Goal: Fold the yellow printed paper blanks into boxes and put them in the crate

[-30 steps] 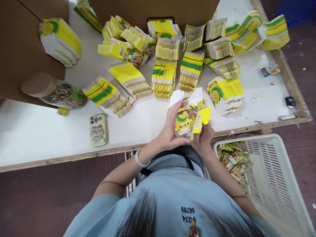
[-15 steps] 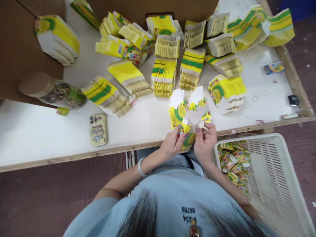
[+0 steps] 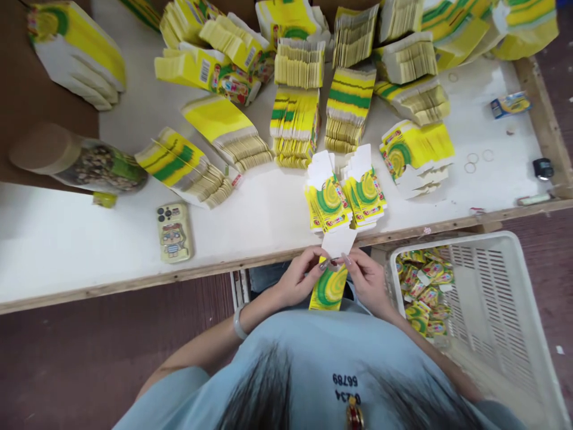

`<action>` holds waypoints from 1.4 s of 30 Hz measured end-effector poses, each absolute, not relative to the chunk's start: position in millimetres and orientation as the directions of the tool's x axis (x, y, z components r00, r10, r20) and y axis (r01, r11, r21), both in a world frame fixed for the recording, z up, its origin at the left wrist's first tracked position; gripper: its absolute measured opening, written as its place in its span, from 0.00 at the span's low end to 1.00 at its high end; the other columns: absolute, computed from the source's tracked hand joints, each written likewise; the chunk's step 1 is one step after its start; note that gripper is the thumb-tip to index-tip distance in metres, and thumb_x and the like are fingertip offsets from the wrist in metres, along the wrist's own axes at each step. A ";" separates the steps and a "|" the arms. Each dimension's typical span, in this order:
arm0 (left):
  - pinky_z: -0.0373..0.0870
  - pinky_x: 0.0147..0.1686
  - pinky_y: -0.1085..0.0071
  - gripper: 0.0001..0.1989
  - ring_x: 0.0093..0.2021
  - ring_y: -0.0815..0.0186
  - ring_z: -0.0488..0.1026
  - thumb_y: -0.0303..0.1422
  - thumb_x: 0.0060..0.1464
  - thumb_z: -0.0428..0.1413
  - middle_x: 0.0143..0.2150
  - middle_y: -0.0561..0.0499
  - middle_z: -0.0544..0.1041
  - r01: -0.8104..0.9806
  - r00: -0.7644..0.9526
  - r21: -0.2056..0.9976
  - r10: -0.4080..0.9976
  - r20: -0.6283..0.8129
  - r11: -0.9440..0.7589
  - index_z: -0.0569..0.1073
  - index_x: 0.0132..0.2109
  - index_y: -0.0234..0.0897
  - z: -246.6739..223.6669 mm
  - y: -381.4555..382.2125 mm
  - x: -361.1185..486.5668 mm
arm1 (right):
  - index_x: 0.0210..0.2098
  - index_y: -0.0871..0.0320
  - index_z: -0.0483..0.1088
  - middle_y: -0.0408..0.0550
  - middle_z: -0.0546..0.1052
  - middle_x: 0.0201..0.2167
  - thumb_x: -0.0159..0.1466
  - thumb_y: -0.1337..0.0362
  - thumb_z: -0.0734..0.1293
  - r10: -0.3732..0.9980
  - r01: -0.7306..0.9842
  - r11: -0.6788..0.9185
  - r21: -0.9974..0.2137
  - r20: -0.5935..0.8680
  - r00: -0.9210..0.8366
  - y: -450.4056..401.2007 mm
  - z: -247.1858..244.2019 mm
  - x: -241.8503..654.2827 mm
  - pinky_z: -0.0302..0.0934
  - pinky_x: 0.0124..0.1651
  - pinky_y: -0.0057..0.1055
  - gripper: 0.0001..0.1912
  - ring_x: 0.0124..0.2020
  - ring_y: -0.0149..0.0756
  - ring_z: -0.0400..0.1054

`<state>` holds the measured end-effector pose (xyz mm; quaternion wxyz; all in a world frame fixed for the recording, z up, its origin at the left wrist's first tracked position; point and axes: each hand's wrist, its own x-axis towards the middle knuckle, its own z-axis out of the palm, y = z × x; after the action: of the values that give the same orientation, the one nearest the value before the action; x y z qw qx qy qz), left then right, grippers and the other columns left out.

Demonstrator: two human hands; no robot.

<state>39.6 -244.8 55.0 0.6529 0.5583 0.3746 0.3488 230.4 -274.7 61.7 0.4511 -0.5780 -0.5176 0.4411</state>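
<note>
Gripping a slim yellow-and-green cardboard carton (image 3: 329, 291) at its upper end, just below a white flap (image 3: 339, 241), between the clamped fingers of the left hand (image 3: 299, 279) and right hand (image 3: 370, 282), in front of the white wood-edged desk (image 3: 268, 209). Having, to the right, a white slotted plastic basket (image 3: 483, 283) of yellow-green packets (image 3: 425, 298). Facing two fanned stacks of flat white-flapped cartons (image 3: 329, 202) near the desk's edge, then many bundled yellow-and-green cartons (image 3: 294, 116) farther back.
</note>
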 end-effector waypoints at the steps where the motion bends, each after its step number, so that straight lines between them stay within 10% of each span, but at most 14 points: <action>1: 0.75 0.38 0.68 0.16 0.38 0.64 0.76 0.45 0.70 0.52 0.40 0.48 0.78 -0.051 0.453 0.992 0.887 -0.082 0.118 0.72 0.56 0.43 53.6 -244.8 39.8 | 0.40 0.53 0.79 0.48 0.85 0.36 0.71 0.53 0.67 0.992 0.221 -0.048 -0.974 -0.021 0.124 -277.5 58.5 228.5 0.76 0.41 0.35 0.13 0.37 0.39 0.80; 5: 0.78 0.40 0.65 0.31 0.36 0.62 0.78 0.50 0.70 0.50 0.40 0.48 0.81 -0.065 0.408 0.997 0.913 -0.009 0.039 0.58 0.74 0.46 52.0 -242.8 38.3 | 0.58 0.48 0.75 0.50 0.86 0.47 0.70 0.51 0.69 0.990 0.321 0.096 -0.942 0.122 0.063 -283.6 49.9 232.1 0.78 0.52 0.44 0.19 0.46 0.44 0.82; 8: 0.78 0.54 0.55 0.28 0.49 0.54 0.82 0.52 0.71 0.46 0.48 0.41 0.84 0.019 0.470 1.000 0.883 0.006 -0.017 0.74 0.66 0.43 57.6 -241.5 31.4 | 0.56 0.48 0.78 0.54 0.83 0.54 0.66 0.42 0.70 0.958 0.268 0.248 -0.931 0.194 -0.213 -282.3 54.8 240.3 0.76 0.58 0.47 0.26 0.55 0.50 0.80; 15: 0.80 0.48 0.60 0.19 0.49 0.57 0.82 0.44 0.70 0.52 0.54 0.43 0.82 0.136 0.397 0.990 0.915 -0.077 0.025 0.73 0.61 0.44 68.9 -241.7 25.0 | 0.69 0.51 0.64 0.52 0.84 0.50 0.68 0.56 0.72 0.906 -0.024 -0.326 -0.945 -0.305 -0.293 -273.2 82.2 229.1 0.79 0.45 0.34 0.31 0.43 0.37 0.82; 21: 0.71 0.29 0.68 0.18 0.30 0.65 0.73 0.47 0.70 0.51 0.40 0.50 0.79 0.101 0.353 0.989 0.926 -0.136 0.107 0.68 0.59 0.44 70.7 -248.0 31.3 | 0.68 0.52 0.66 0.50 0.85 0.46 0.65 0.59 0.74 0.891 -0.150 -0.381 -0.912 -0.320 -0.322 -264.8 89.5 231.2 0.79 0.43 0.33 0.33 0.40 0.35 0.82; 26: 0.74 0.38 0.58 0.17 0.38 0.58 0.75 0.45 0.72 0.48 0.42 0.47 0.78 0.198 0.235 0.961 0.961 0.144 -0.192 0.67 0.62 0.47 69.3 -231.5 50.0 | 0.56 0.47 0.77 0.43 0.86 0.43 0.66 0.52 0.73 0.931 -0.170 -0.341 -0.924 -0.308 -0.194 -265.1 83.4 230.7 0.80 0.44 0.37 0.20 0.40 0.37 0.83; 31: 0.67 0.59 0.46 0.21 0.59 0.47 0.72 0.49 0.69 0.51 0.56 0.37 0.77 0.558 0.189 0.701 0.890 0.415 -0.445 0.70 0.58 0.38 64.1 -122.7 66.5 | 0.54 0.52 0.76 0.54 0.85 0.44 0.70 0.49 0.64 0.954 0.432 -0.230 -0.872 -0.115 0.277 -275.2 95.6 314.2 0.79 0.39 0.41 0.20 0.37 0.45 0.82; 33: 0.66 0.60 0.47 0.29 0.60 0.45 0.70 0.54 0.62 0.59 0.58 0.35 0.76 0.681 0.164 0.640 0.926 0.339 -0.355 0.70 0.59 0.37 57.3 -73.3 68.6 | 0.59 0.56 0.74 0.65 0.81 0.49 0.73 0.49 0.58 0.912 0.795 -0.360 -0.488 -0.005 0.410 -287.1 106.4 361.3 0.75 0.47 0.54 0.25 0.48 0.58 0.80; 36: 0.69 0.56 0.49 0.26 0.54 0.45 0.73 0.50 0.55 0.68 0.49 0.37 0.79 0.751 0.248 0.573 0.944 0.217 -0.329 0.75 0.50 0.35 45.0 -23.1 68.4 | 0.69 0.64 0.64 0.81 0.73 0.58 0.73 0.44 0.57 0.862 0.863 -0.503 -0.044 0.044 0.505 -304.1 115.0 405.2 0.69 0.52 0.65 0.37 0.60 0.75 0.71; 42: 0.70 0.58 0.54 0.18 0.51 0.54 0.77 0.44 0.70 0.53 0.46 0.41 0.83 0.685 0.407 0.516 0.857 0.316 -0.515 0.81 0.42 0.37 45.2 -0.9 51.0 | 0.71 0.61 0.58 0.69 0.71 0.64 0.73 0.44 0.60 0.926 0.946 -0.191 -0.263 0.271 0.263 -278.4 89.6 376.5 0.63 0.67 0.61 0.36 0.68 0.63 0.65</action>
<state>51.0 -0.9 45.2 0.1544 0.8244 0.4677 0.2790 376.5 -278.4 89.6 0.1906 -0.7713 -0.6067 -0.0257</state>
